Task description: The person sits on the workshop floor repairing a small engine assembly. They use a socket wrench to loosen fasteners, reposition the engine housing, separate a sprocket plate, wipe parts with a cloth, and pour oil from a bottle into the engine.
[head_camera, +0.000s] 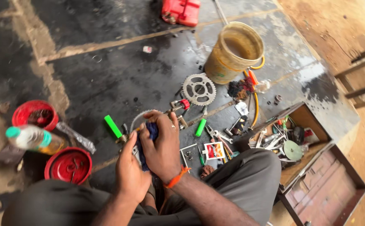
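My left hand [130,169] and my right hand [162,146] are pressed together low in the middle of the view, above my knees. Between them they grip a dark blue cloth [152,130] wrapped round a small part that I cannot make out. A grey curved cable or tube [137,118] arcs out of the hands to the upper left. An orange band [177,178] circles my right wrist. A tool with a bright green handle [113,126] lies on the floor just left of the hands.
On the oily dark floor lie a toothed sprocket [199,88], a dirty yellow bucket [234,52], pliers [216,134] and a second green-handled tool [200,127]. An open wooden toolbox [312,142] stands at right. Two red lids [68,165] and a bottle [34,139] sit left. A red can [181,11] is far.
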Demonstrator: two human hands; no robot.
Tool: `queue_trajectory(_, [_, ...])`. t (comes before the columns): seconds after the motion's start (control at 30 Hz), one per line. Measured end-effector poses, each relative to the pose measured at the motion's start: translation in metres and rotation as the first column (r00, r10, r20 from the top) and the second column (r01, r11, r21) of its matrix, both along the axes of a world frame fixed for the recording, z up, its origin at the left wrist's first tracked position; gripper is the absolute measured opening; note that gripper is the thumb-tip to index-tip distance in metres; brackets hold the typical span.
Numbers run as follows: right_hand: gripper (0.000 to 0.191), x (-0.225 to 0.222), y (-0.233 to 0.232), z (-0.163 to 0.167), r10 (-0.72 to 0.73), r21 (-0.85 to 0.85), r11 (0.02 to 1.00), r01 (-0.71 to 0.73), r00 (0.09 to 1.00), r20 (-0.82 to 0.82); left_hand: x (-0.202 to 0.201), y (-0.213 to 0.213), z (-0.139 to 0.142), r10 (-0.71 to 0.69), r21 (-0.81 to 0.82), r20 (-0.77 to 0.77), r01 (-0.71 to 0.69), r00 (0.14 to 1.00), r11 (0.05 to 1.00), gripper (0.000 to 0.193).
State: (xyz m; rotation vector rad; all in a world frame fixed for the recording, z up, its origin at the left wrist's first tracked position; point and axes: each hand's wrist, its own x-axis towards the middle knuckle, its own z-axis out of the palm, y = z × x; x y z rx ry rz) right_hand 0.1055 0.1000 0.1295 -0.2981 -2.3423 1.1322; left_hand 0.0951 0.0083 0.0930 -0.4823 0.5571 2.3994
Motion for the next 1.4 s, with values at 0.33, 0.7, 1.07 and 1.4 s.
queue_trajectory(0.33, [0.044, 0.057, -0.046, 0.031, 0.306, -0.183, 0.932, -0.313, 0.95, -0.063, -0.028, -0.021, 0.011, -0.105, -0.097, -0.24, 0.084, 0.965, 0.992, 0.073])
queue_trajectory(0.7, [0.034, 0.018, -0.004, 0.03, 0.104, 0.017, 0.994, -0.106, 0.992, 0.073, 0.007, 0.011, -0.023, -0.182, 0.092, -0.17, 0.2, 0.968, 0.976, 0.052])
queue_trajectory(1.07, [0.051, 0.058, 0.041, -0.003, 0.426, 0.424, 0.828, -0.367, 0.903, -0.05, -0.021, -0.013, 0.016, -0.121, 0.121, -0.327, 0.169, 0.937, 0.978, 0.054])
queue_trajectory(1.4, [0.037, 0.053, 0.031, 0.017, 0.254, -0.071, 0.966, -0.248, 0.964, 0.078, -0.005, 0.021, 0.021, -0.052, -0.238, -0.329, -0.029, 0.943, 0.971, 0.05])
